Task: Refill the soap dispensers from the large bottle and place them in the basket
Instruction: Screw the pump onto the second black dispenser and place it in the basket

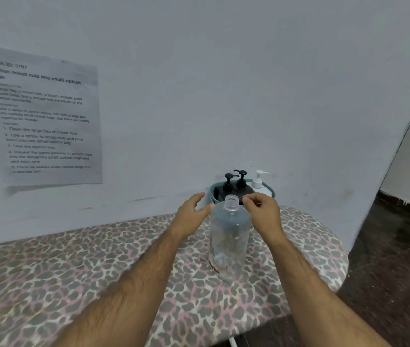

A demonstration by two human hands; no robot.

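Uncapped clear bottle (229,236), nearly empty, is standing on the counter (73,266). Basket (212,192) behind is holding two black dispensers (235,186) and a white one (260,182). Left hand (191,214) is hovering spread; right hand (261,211) is curling loosely beside the neck.

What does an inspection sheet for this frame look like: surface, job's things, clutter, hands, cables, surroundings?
Surface: table under a leopard-print cover, pushed against the wall.
Job's things: large clear bottle upright, uncapped, mostly empty; teal basket behind it holds two black dispensers and a white dispenser.
Clutter: nothing seen.
Hands: left hand open beside the bottle's shoulder; right hand beside its neck, fingers curled, contents unclear.
Cables: a white cord or leg under the table edge, cannot tell which.
Surroundings: grey wall with a printed sheet about portioning nuts; dark floor on the right.
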